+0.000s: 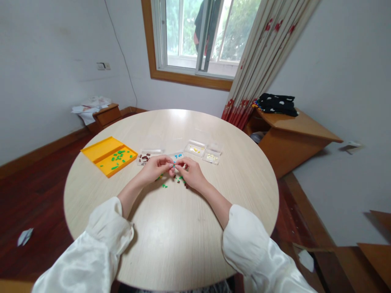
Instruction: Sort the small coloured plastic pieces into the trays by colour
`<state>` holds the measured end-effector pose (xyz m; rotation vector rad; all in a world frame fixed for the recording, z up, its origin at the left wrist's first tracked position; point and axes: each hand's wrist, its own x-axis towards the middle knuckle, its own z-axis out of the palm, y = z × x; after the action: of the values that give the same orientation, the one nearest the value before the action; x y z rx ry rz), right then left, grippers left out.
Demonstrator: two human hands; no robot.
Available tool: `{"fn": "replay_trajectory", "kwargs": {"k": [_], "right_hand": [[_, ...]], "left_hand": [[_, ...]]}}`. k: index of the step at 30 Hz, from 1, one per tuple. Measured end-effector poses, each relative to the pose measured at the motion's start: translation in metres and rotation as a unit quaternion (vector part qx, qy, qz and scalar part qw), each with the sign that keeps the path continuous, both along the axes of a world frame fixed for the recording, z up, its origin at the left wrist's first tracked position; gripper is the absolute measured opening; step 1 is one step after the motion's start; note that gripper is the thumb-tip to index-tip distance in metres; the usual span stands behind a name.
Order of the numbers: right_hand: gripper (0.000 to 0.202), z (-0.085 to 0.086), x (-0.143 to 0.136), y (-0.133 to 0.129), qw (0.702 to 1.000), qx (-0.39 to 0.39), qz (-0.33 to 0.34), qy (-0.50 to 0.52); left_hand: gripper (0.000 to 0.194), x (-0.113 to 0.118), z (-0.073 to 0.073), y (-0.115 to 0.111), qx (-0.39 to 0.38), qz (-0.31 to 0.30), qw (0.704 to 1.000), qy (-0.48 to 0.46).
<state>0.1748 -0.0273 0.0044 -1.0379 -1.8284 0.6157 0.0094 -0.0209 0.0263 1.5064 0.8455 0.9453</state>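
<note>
My left hand (155, 167) and my right hand (188, 171) meet over the middle of the table, fingertips pinched together. Between them shows a tiny green and blue piece (174, 163), perhaps a small building brick; most of it is hidden by the fingers. Beneath the hands lie loose green pieces (165, 186) and dark brown pieces (187, 186). Just behind my left hand is a clear box of brown pieces (145, 158). Small blue pieces (178, 156) lie behind the fingertips.
An open yellow box (105, 151) with several green pieces stands at the left on the round table (171, 236). Clear boxes with yellow pieces (195, 149) and pale pieces (213, 156) stand behind my right hand. A wooden cabinet (284, 140) stands beyond the table's right edge.
</note>
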Motion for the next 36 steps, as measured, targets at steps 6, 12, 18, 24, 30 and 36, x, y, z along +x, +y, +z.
{"fn": "replay_trajectory", "kwargs": {"k": [6,12,18,24,30,36], "right_hand": [[0.016,0.0,0.001,-0.001,1.0,-0.007,-0.007,0.025],[0.019,-0.004,0.001,0.001,0.999,-0.018,-0.015,0.036],[0.02,-0.003,0.001,0.0,0.999,-0.016,-0.009,0.026],[0.015,-0.003,0.001,-0.002,0.999,-0.005,0.021,-0.025],[0.015,-0.006,0.0,-0.003,0.992,0.024,0.084,-0.096],[0.029,-0.006,0.004,-0.002,0.985,0.021,0.08,-0.149]], "left_hand": [[0.028,-0.002,0.005,0.001,-0.067,0.071,0.991,-0.092],[0.025,-0.028,0.009,0.02,0.026,0.396,0.87,-0.292],[0.034,-0.064,-0.004,0.034,0.008,0.497,0.815,-0.298],[0.038,-0.093,-0.025,0.049,0.009,0.459,0.879,-0.129],[0.034,-0.095,-0.028,0.051,-0.006,0.395,0.917,-0.062],[0.035,-0.087,-0.02,0.043,0.047,0.429,0.894,-0.119]]}}
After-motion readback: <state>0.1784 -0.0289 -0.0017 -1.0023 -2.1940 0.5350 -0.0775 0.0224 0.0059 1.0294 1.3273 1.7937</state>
